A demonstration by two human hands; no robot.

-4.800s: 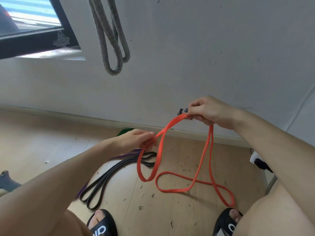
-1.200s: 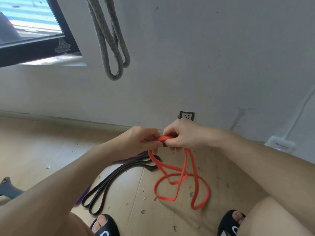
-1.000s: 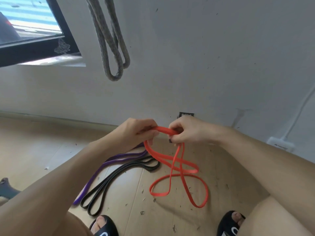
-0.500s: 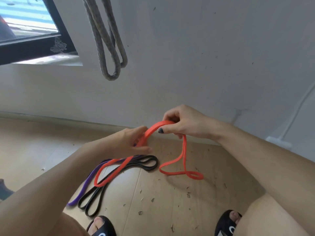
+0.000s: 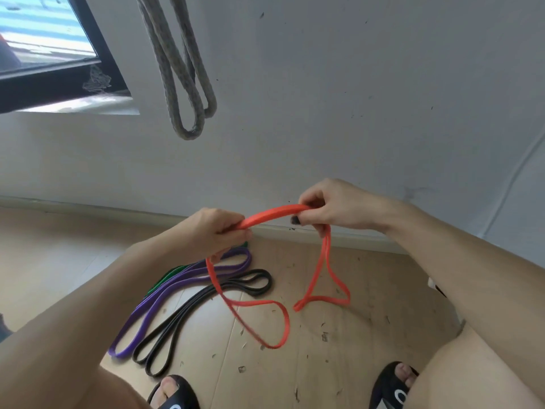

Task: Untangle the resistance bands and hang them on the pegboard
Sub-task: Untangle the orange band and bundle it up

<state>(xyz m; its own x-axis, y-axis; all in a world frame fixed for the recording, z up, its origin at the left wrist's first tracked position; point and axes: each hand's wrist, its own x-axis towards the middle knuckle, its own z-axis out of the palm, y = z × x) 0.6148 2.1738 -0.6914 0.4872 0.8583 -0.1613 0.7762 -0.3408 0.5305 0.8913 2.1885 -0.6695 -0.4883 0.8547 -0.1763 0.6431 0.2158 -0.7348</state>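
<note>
wooden floor point(image 5: 339, 364); hands point(image 5: 272, 221) grip orange band point(image 5: 274, 215).

Four flat resistance bands show: one orange band point(image 5: 274, 214), one purple band point(image 5: 177, 286), one black band point(image 5: 203, 305) and one green band point(image 5: 165, 280), mostly hidden. One grey band point(image 5: 177, 81) hangs at 12 o'clock. Two hands, two black slippers.

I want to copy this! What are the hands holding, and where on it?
Both hands grip the orange band along its top stretch: left hand at one end, right hand at the other. Its loops hang below.
</note>
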